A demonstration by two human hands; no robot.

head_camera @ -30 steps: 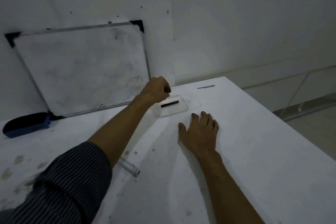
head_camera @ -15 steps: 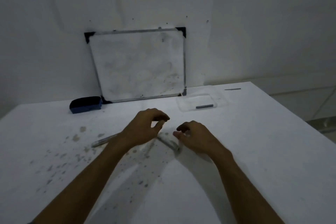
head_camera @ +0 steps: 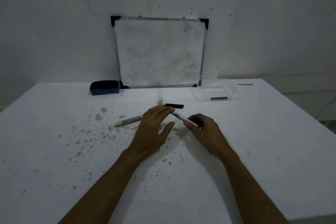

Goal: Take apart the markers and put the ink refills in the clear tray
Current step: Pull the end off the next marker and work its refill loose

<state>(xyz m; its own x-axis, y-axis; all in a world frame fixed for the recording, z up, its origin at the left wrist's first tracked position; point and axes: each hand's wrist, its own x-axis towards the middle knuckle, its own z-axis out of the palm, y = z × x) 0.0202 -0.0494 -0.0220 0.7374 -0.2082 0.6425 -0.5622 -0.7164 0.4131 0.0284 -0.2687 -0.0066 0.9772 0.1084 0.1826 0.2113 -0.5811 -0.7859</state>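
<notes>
**Marker held between two hands over the stained table**

A slim white marker (head_camera: 177,115) with dark print on its barrel slants between both hands, just above the tabletop. The left hand (head_camera: 154,129) pinches its far end with the fingertips, the thumb spread loose below. The right hand (head_camera: 203,129) curls closed around the near end, where a dark piece shows. Just beyond lies a short, matte black cylinder (head_camera: 174,105), flat on the surface. A second white marker (head_camera: 128,120) rests left of the left hand. Farther right, the shallow clear tray (head_camera: 203,98) of glossy plastic holds one dark ink refill (head_camera: 219,98). The white table (head_camera: 54,132) is speckled with grey-brown smudges. A blue eraser (head_camera: 105,87) sits beside a smeared, metal-framed whiteboard (head_camera: 160,52) leaning on the wall.
</notes>
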